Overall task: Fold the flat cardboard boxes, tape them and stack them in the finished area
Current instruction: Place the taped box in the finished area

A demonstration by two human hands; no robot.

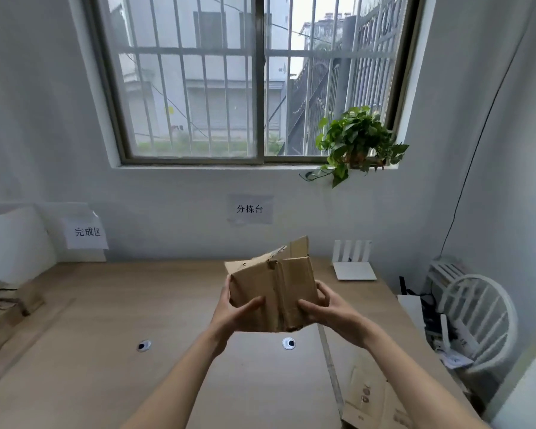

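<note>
Left hand [237, 305] and right hand [324, 308] grip opposite sides of the cardboard box [273, 294], held above the table [106, 305]. One flap [299, 246] stands up at the far edge.

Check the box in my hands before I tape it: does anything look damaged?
Yes. The cardboard box, held by the left hand and right hand, looks worn: ragged, torn edges at its top middle and bottom corner, and one flap sticks up.
</note>
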